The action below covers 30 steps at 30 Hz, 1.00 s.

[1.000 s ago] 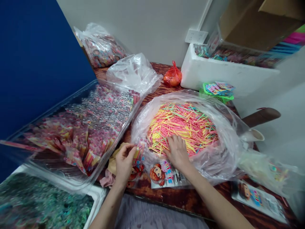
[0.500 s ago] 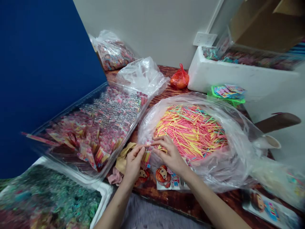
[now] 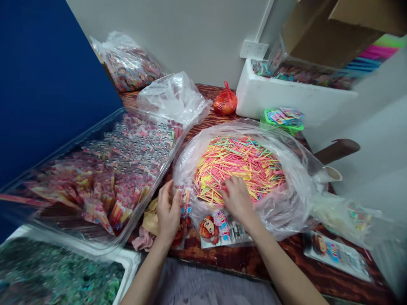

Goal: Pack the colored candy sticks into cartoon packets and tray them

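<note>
My left hand (image 3: 168,212) is curled at the edge of a small clear packet (image 3: 186,198) with coloured sticks and blue print, its thumb against the packet's side. Over the near left part of a heap of thin pink, yellow and green sticks (image 3: 248,165) is my right hand (image 3: 237,197), fingers bent down and closed among the sticks. The heap lies in a large clear plastic bag (image 3: 289,212) with its mouth spread wide. Between my forearms lies a flat printed pouch (image 3: 213,231) with a cartoon figure.
On the left a clear tray (image 3: 149,199) holds many filled packets, above a white foam box (image 3: 130,254) of green pieces. Crumpled cloths (image 3: 149,224) lie beside my left wrist. Behind are a red bag (image 3: 225,101), a green basket (image 3: 288,127) and a foam box (image 3: 286,95).
My hands, together at the packet before, have parted. The right moved onto the sticks; the left keeps the packet. The whole view has shifted, with things sitting further left.
</note>
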### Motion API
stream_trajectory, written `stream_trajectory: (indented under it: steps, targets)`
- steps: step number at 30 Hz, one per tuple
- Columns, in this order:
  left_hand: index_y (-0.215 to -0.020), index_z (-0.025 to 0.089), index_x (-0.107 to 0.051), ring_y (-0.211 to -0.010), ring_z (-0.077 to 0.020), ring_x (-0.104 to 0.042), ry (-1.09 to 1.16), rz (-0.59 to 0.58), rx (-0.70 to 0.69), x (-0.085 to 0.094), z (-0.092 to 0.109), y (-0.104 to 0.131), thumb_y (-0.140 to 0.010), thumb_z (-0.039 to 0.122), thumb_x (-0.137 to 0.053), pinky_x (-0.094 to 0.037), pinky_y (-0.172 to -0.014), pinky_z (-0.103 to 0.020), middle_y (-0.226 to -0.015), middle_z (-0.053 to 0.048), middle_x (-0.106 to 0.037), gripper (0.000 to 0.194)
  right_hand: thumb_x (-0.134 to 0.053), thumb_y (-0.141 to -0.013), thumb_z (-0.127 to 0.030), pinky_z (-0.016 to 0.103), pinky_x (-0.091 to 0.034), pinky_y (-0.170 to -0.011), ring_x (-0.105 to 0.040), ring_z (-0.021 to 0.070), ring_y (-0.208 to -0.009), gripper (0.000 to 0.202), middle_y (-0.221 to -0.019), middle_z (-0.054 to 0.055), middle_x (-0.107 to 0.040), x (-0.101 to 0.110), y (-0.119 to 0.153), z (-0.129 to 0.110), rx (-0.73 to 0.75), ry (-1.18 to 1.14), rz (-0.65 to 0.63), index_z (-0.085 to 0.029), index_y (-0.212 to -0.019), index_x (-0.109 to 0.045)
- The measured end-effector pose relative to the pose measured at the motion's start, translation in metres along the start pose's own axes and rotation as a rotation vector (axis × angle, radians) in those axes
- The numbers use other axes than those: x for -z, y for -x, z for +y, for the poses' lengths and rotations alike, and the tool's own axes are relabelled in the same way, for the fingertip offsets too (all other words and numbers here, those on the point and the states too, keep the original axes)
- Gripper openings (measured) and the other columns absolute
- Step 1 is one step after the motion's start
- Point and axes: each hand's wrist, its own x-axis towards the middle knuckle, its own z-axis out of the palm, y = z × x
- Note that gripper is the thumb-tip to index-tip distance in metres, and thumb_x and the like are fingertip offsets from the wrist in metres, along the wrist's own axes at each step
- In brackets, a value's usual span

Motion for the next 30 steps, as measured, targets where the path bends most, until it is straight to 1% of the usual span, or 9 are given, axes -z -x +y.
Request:
stream_trajectory:
  steps: [2, 5, 7, 10, 12, 15, 17, 23, 30]
  targets:
    - [-0.127, 0.022, -0.054, -0.125, -0.0219, -0.049, -0.092, -0.003, -0.088, 0.001, 0.003, 0.004, -0.091, 0.03, -0.053, -0.035, -0.109, -0.039, -0.133, -0.009, -0.054, 0.037, -0.067, -0.083, -0.033, 0.042, -0.039, -0.084, -0.048, 0.0303, -0.1, 0.021, -0.1, 0.013, -0.059, 0.0, 0.001, 0.011, 0.03, 0.159, -0.065, -0.015, -0.095, -0.064]
    - [-0.12, 0.023, -0.059, -0.123, -0.0211, -0.05, -0.133, -0.033, -0.115, 0.005, 0.007, 0.011, -0.093, 0.028, -0.051, -0.037, -0.108, -0.039, -0.129, -0.008, -0.056, 0.029, -0.071, -0.079, -0.037, 0.042, -0.036, -0.085, -0.047, 0.0305, -0.1, 0.032, -0.102, 0.014, -0.059, -0.003, 0.002, 0.012, 0.107, 0.256, -0.108, -0.014, -0.099, -0.062]
    - [-0.114, 0.022, -0.062, -0.12, -0.0208, -0.052, -0.127, -0.061, -0.106, 0.007, 0.009, 0.014, -0.093, 0.028, -0.051, -0.039, -0.106, -0.039, -0.125, -0.008, -0.057, 0.025, -0.07, -0.079, -0.032, 0.041, -0.035, -0.085, -0.047, 0.0296, -0.099, 0.029, -0.102, 0.014, -0.059, -0.005, 0.001, 0.007, 0.13, 0.288, -0.105, -0.013, -0.099, -0.061]
    - [-0.108, 0.022, -0.064, -0.116, -0.0206, -0.054, -0.107, -0.086, -0.099, 0.009, 0.01, 0.015, -0.092, 0.028, -0.052, -0.041, -0.103, -0.039, -0.12, -0.007, -0.059, 0.021, -0.064, -0.08, -0.019, 0.04, -0.034, -0.082, -0.047, 0.0285, -0.097, 0.017, -0.1, 0.014, -0.06, -0.006, -0.004, 0.003, 0.154, 0.32, -0.111, -0.013, -0.095, -0.062]
    - [-0.106, 0.022, -0.065, -0.115, -0.0205, -0.055, -0.095, -0.097, -0.098, 0.01, 0.01, 0.014, -0.092, 0.028, -0.052, -0.041, -0.102, -0.039, -0.118, -0.007, -0.061, 0.02, -0.061, -0.081, -0.019, 0.04, -0.033, -0.081, -0.048, 0.0286, -0.097, 0.015, -0.099, 0.014, -0.06, -0.006, -0.007, 0.004, 0.14, 0.326, -0.109, -0.012, -0.094, -0.062]
    - [-0.104, 0.021, -0.066, -0.113, -0.0202, -0.056, -0.081, -0.116, -0.096, 0.009, 0.012, 0.014, -0.092, 0.028, -0.052, -0.041, -0.101, -0.038, -0.116, -0.006, -0.062, 0.019, -0.062, -0.083, -0.03, 0.041, -0.033, -0.082, -0.047, 0.0296, -0.098, 0.023, -0.1, 0.015, -0.06, -0.008, -0.008, 0.006, 0.076, 0.316, -0.092, -0.012, -0.097, -0.062]
    - [-0.103, 0.021, -0.067, -0.111, -0.0202, -0.057, -0.076, -0.128, -0.093, 0.008, 0.014, 0.013, -0.092, 0.028, -0.052, -0.042, -0.1, -0.037, -0.114, -0.006, -0.063, 0.019, -0.062, -0.082, -0.033, 0.041, -0.033, -0.082, -0.047, 0.0299, -0.097, 0.026, -0.1, 0.015, -0.06, -0.009, -0.007, 0.005, 0.056, 0.316, -0.088, -0.012, -0.097, -0.061]
    - [-0.1, 0.021, -0.067, -0.108, -0.0204, -0.058, -0.022, -0.156, -0.069, 0.007, 0.017, 0.011, -0.092, 0.029, -0.052, -0.043, -0.098, -0.037, -0.111, -0.006, -0.065, 0.019, -0.054, -0.082, -0.014, 0.041, -0.032, -0.079, -0.047, 0.0294, -0.094, 0.016, -0.099, 0.016, -0.06, -0.015, -0.003, -0.004, 0.086, 0.368, -0.089, -0.011, -0.096, -0.062]
    - [-0.1, 0.021, -0.068, -0.106, -0.0216, -0.059, -0.01, -0.167, -0.014, 0.012, 0.01, 0.013, -0.091, 0.033, -0.054, -0.043, -0.098, -0.037, -0.107, -0.006, -0.067, 0.021, -0.049, -0.084, -0.01, 0.04, -0.034, -0.079, -0.047, 0.0283, -0.093, 0.017, -0.099, 0.016, -0.06, -0.015, -0.003, 0.003, 0.132, 0.325, -0.09, -0.011, -0.096, -0.061]
